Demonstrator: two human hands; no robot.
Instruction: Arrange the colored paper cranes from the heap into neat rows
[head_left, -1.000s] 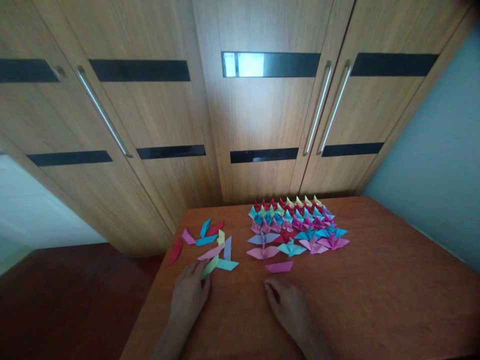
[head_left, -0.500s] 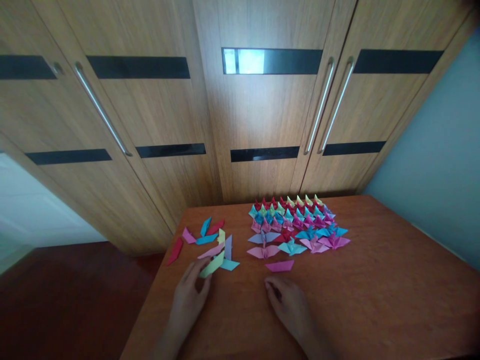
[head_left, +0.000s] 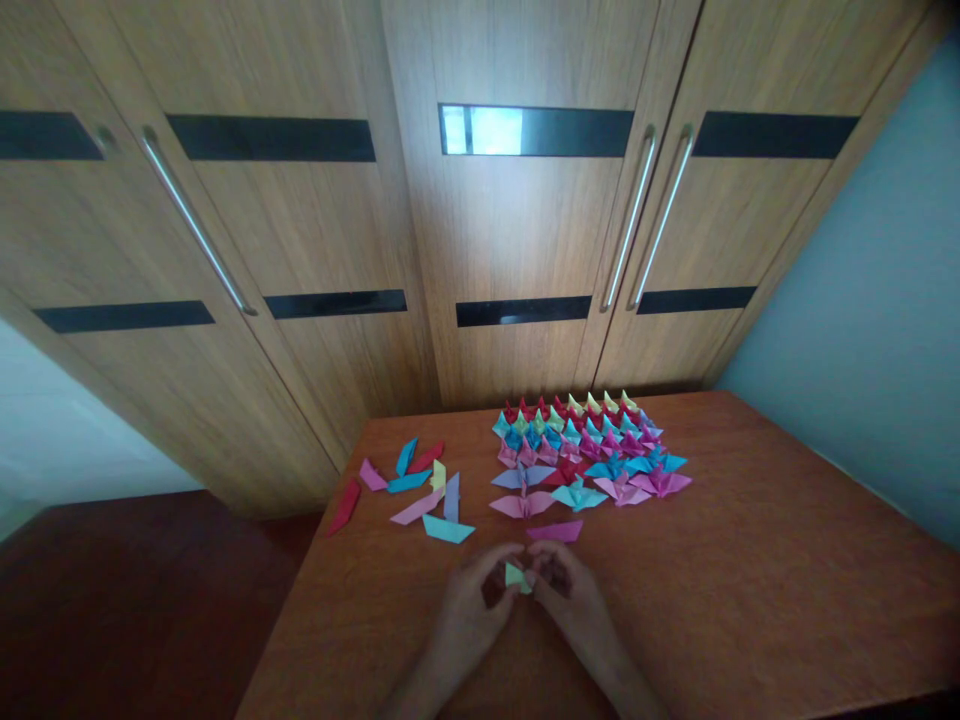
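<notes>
The left hand (head_left: pixel 474 598) and right hand (head_left: pixel 571 590), fingers curled, pinch a pale green paper piece (head_left: pixel 514 576) between them. Just beyond lies a magenta strip (head_left: pixel 556 532); the wooden surface (head_left: pixel 757 560) stretches wide rightward to the wall (head_left: pixel 877 330).

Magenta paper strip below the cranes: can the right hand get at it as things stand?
Probably yes: the magenta paper strip lies just beyond the right hand, nothing on top, though that hand is busy with the light green paper.

The left hand (head_left: pixel 472 598) and right hand (head_left: pixel 576 592) partly hide the pale green paper (head_left: pixel 515 576); forearms (head_left: pixel 426 675) leave the bottom edge; rear paper cranes (head_left: pixel 572 431) overlap, bodies obscured.
</notes>
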